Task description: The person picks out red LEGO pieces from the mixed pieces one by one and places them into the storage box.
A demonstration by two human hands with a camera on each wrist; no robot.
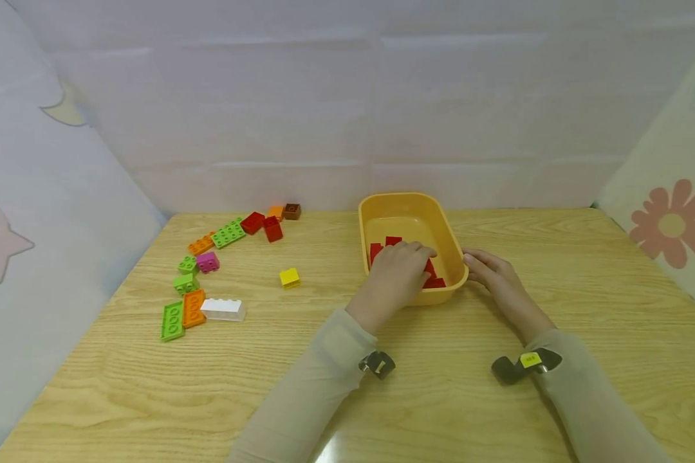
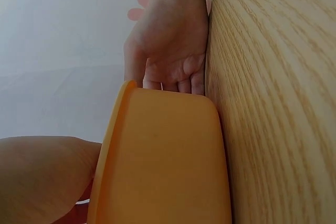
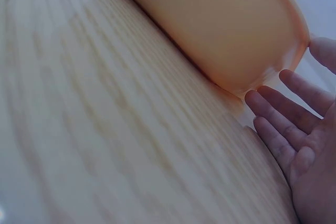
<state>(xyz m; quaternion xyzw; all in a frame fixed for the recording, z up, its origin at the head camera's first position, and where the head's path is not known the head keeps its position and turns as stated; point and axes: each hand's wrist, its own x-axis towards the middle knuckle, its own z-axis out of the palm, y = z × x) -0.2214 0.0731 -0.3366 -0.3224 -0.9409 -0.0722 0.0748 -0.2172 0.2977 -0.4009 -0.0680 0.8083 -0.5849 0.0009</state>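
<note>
A yellow plastic tub (image 1: pixel 402 226) stands on the wooden table with several red toy bricks (image 1: pixel 392 241) in its near half. Over these bricks, inside the tub, is my left hand (image 1: pixel 396 267), back of the hand up and fingers bent. Its fingertips are mostly hidden, so whether they pinch a brick cannot be made out. My right hand (image 1: pixel 498 283) is at the tub's right side, the thumb at the rim. In the right wrist view, the right hand's fingers (image 3: pixel 289 121) are extended and spread, with tips close to or touching the tub wall.
Left of the tub lies a yellow brick (image 1: pixel 289 278). Farther left, a white brick (image 1: pixel 224 310), a magenta brick (image 1: pixel 208 262), a green plate (image 1: pixel 228 233), an orange plate (image 1: pixel 194 308) and several other bricks form a loose curve. A papered wall (image 1: pixel 324 116) borders the table's back.
</note>
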